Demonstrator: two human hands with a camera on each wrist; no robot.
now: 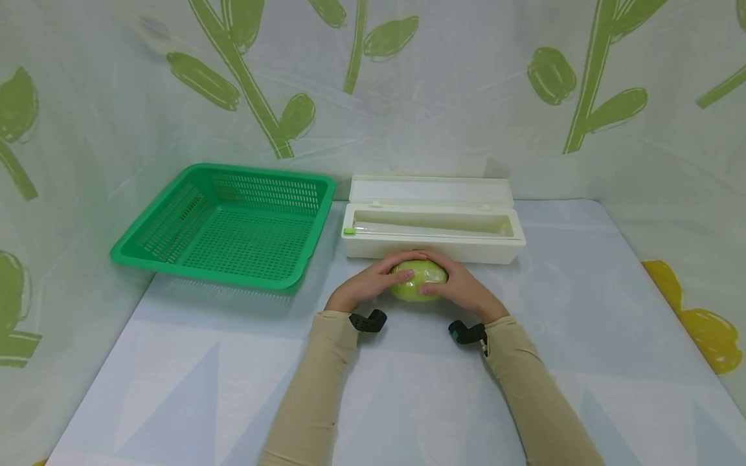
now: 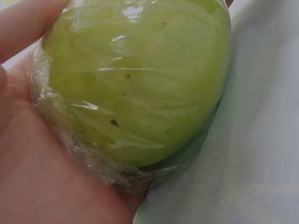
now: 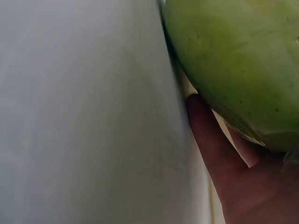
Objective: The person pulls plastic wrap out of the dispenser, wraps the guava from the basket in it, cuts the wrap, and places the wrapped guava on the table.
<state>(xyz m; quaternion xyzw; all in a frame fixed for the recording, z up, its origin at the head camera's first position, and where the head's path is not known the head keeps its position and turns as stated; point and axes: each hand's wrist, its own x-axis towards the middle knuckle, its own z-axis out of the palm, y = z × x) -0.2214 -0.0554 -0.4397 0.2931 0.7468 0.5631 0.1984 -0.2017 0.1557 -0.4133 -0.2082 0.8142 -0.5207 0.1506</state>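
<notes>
A rounded green fruit (image 1: 418,288) with small dark specks rests on the table in front of the white box, covered in clear plastic film. My left hand (image 1: 368,283) grips its left side, thumb across the front and fingers round the back. From the other side my right hand (image 1: 467,288) holds it the same way, and the fingers of both hands meet behind the top. The left wrist view shows the fruit (image 2: 140,84) with wrinkled, shiny film bunched against the palm. In the right wrist view, fingers reach under the lower edge of the fruit (image 3: 238,60).
Just behind the hands stands a long white film dispenser box (image 1: 431,251), its lid (image 1: 431,191) raised and a small green cutter (image 1: 350,231) at the left of its rail. A green perforated basket (image 1: 224,275) sits at the back left. Patterned sheeting (image 1: 454,116) surrounds the table.
</notes>
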